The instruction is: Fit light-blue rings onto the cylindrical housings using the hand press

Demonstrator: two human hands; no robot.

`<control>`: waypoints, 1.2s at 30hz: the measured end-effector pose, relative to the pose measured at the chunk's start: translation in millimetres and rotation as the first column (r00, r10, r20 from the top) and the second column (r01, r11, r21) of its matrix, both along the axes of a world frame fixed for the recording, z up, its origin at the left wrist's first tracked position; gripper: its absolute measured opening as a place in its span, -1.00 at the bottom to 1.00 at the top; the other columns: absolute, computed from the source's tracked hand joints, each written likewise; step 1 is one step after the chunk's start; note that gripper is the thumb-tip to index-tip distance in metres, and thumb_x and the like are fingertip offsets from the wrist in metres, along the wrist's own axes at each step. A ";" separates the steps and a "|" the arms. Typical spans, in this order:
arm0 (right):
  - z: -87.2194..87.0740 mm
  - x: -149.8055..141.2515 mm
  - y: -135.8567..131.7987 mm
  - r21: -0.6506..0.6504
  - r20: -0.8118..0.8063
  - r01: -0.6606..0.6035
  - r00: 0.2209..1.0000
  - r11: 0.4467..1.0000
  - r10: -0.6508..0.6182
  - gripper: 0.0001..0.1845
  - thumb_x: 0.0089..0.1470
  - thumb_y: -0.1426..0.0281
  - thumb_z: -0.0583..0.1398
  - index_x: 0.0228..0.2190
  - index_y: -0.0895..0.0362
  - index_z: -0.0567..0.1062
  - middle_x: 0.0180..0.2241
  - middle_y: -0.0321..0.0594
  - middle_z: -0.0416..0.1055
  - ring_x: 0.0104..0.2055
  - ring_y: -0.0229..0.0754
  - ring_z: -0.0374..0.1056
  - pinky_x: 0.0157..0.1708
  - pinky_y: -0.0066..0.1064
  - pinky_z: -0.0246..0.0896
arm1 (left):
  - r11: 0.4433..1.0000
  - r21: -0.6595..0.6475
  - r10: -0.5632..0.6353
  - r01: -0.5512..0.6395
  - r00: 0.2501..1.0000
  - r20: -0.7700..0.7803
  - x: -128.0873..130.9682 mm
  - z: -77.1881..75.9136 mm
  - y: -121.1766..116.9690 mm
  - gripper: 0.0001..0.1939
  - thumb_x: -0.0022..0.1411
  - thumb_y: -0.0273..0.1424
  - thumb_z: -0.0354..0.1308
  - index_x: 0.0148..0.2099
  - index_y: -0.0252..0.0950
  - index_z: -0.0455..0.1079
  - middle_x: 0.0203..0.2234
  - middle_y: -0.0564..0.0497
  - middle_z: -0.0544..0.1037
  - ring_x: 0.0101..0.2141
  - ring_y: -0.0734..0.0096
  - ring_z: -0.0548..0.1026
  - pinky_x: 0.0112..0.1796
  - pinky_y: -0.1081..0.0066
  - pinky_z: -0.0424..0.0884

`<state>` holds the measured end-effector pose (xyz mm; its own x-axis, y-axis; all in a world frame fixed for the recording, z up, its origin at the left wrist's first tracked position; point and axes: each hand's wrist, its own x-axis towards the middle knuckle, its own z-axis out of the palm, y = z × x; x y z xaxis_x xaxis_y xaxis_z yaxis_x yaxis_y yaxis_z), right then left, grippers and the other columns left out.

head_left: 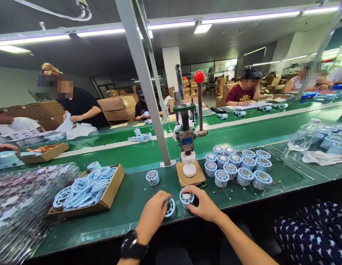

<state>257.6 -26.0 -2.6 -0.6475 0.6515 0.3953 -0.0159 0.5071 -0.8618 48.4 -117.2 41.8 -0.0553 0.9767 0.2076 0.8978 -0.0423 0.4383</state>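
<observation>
On the bench (126, 217), rings (97, 184) lie in a box (115, 189) left of the press (187, 140); one part (152, 178) sits between box and press, more parts (221, 178) right of the press.

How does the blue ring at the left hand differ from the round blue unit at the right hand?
The blue ring is thin and flat, while the round blue unit is a deeper drum.
The ring looks dark in the middle; the unit has a silvery disc there.
The ring is in the left hand, the unit in the right hand.
Both are light blue and round.
</observation>
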 end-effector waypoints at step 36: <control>-34.0 -8.5 2.5 -0.083 0.022 0.115 0.993 0.990 -0.113 -0.07 -0.16 0.47 0.12 0.28 0.15 0.04 0.14 -0.05 0.32 0.18 -0.06 0.27 0.20 -0.16 0.19 | 0.950 0.166 0.193 -0.265 0.916 0.353 77.6 -56.0 22.6 -0.34 0.12 -0.39 0.06 0.29 -0.22 0.16 0.11 -0.14 0.44 0.10 0.06 0.39 0.09 0.05 0.34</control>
<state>249.1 -23.5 -36.6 -0.5733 0.7519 0.3255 0.0535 0.4308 -0.9009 126.0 -94.5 -14.2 -0.3720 0.8661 0.3338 0.7004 0.0259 0.7133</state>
